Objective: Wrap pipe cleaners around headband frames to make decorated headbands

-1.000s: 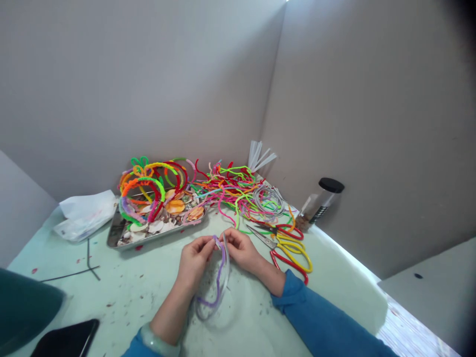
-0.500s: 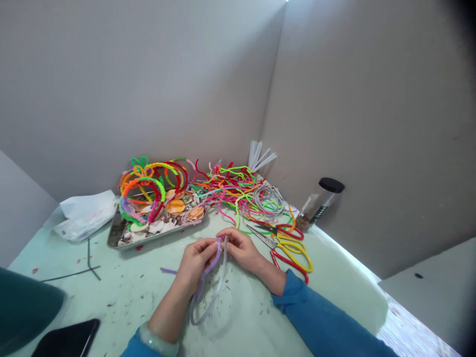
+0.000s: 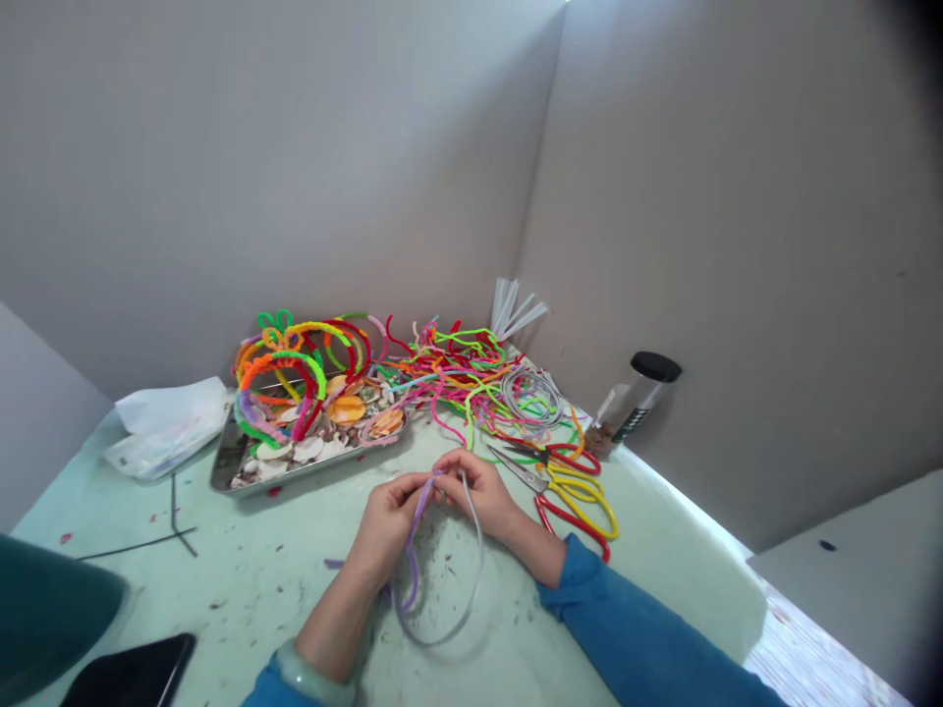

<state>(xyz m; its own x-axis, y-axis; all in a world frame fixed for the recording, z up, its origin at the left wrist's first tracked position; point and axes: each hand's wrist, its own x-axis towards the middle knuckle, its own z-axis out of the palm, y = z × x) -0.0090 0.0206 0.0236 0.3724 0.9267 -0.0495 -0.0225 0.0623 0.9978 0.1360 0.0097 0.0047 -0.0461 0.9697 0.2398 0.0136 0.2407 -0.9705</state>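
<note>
Over the middle of the table, both hands meet with fingertips pinched close together. My left hand [image 3: 390,516] is closed on a purple pipe cleaner [image 3: 413,560], which crosses its fingertips and hangs down in a curve. My right hand [image 3: 475,486] is closed at the upper end of a thin grey headband [image 3: 477,570], beside the top of the pipe cleaner. The headband bows down below the hands in a wide loop, its left side running behind the purple strand. The exact contact between the fingertips is hidden.
Behind the hands are a metal tray [image 3: 295,479] of shells with colourful wrapped headbands [image 3: 316,378], and a pipe-cleaner pile [image 3: 457,368]. Grey loops [image 3: 530,398] and scissors [image 3: 567,481] lie right, near a black-lidded jar [image 3: 640,398]. A phone [image 3: 129,673] lies front left.
The grey headband has swung right and opened into a wider loop below the hands. The purple pipe cleaner's top now slants toward my right fingertips; the hands have barely moved.
</note>
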